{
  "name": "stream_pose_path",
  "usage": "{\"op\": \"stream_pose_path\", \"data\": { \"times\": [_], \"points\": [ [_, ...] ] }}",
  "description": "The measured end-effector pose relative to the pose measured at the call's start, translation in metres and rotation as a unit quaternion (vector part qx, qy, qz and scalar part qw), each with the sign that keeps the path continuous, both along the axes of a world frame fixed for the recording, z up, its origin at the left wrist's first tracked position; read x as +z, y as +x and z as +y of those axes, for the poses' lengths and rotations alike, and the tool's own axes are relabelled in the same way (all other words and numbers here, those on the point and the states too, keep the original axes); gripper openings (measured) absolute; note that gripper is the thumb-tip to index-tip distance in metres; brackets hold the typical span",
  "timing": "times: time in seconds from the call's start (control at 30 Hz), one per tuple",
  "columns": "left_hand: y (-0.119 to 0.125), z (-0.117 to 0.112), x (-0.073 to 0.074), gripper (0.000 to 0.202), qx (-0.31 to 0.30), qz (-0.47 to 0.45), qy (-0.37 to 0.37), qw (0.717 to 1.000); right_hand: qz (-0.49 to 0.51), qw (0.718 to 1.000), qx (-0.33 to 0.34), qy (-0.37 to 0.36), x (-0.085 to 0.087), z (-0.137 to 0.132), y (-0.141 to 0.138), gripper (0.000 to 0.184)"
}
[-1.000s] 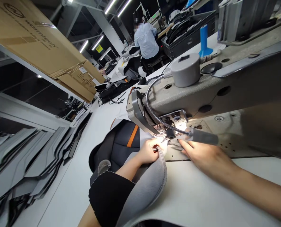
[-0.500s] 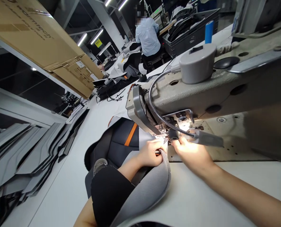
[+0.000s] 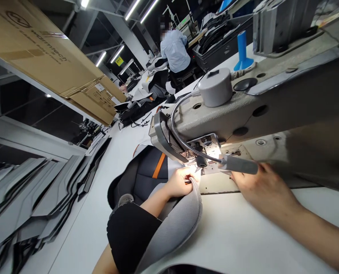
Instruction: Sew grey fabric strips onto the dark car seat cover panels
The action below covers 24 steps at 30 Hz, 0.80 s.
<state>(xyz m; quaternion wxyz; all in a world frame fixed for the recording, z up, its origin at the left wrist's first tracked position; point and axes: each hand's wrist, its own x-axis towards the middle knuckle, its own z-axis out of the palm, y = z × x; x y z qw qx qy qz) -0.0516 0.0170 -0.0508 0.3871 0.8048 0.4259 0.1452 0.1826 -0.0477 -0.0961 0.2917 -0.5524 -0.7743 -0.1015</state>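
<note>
My left hand (image 3: 182, 182) is closed on the rolled edge of a grey mesh fabric piece (image 3: 181, 222), right at the needle area of the sewing machine (image 3: 243, 110). The fabric curves back from there toward me. Under it lies a dark padded piece with an orange stripe (image 3: 146, 173). My right hand (image 3: 261, 188) rests flat on the machine bed, to the right of the needle and just behind the head of the gooseneck lamp (image 3: 238, 164). Its fingers are stretched out and hold nothing; the fingertips are partly hidden by the lamp.
The white table (image 3: 243, 239) runs far ahead. Stacks of grey cut pieces (image 3: 38, 198) lie along its left side, under a shelf with cardboard boxes (image 3: 43, 49). A person in a light blue shirt (image 3: 173, 49) sits at the far end. A blue thread cone (image 3: 242, 49) stands behind the machine.
My right hand has drawn back from the needle area to the right along the machine bed. My left hand has kept its grip on the mesh edge.
</note>
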Motion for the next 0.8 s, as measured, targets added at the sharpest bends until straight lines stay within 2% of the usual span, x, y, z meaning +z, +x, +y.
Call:
{"op": "stream_pose_path", "data": {
  "times": [0.1,0.17,0.3,0.4,0.5,0.6,0.7,0.8],
  "points": [
    [0.004,-0.001,0.002,0.001,0.001,0.007,-0.016,1.0,-0.062,0.998,0.011,0.012,0.003,-0.006,-0.01,0.033],
    [0.007,-0.002,0.005,0.003,-0.007,0.032,-0.009,0.999,-0.015,0.996,0.079,0.027,0.002,-0.008,-0.02,0.04],
    [0.009,-0.006,0.016,0.008,-0.015,0.141,0.068,0.987,0.072,0.974,0.211,0.037,-0.003,-0.008,-0.033,0.047],
    [0.006,-0.015,0.032,0.029,0.017,0.246,0.082,0.966,0.09,0.964,0.244,0.047,-0.004,-0.001,-0.033,0.043],
    [0.005,-0.023,0.046,0.043,-0.015,0.302,0.073,0.951,0.067,0.956,0.281,0.046,0.002,0.01,-0.035,0.041],
    [0.007,-0.023,0.052,0.042,-0.051,0.305,0.092,0.946,-0.001,0.945,0.321,0.064,0.013,0.016,-0.042,0.026],
    [0.008,-0.013,0.052,0.036,-0.056,0.261,0.112,0.957,-0.059,0.951,0.304,0.026,0.021,0.011,-0.042,0.015],
    [0.009,-0.001,0.052,0.028,-0.033,0.24,0.095,0.965,0.003,0.948,0.314,-0.052,0.019,0.001,-0.034,0.015]
  ]
}}
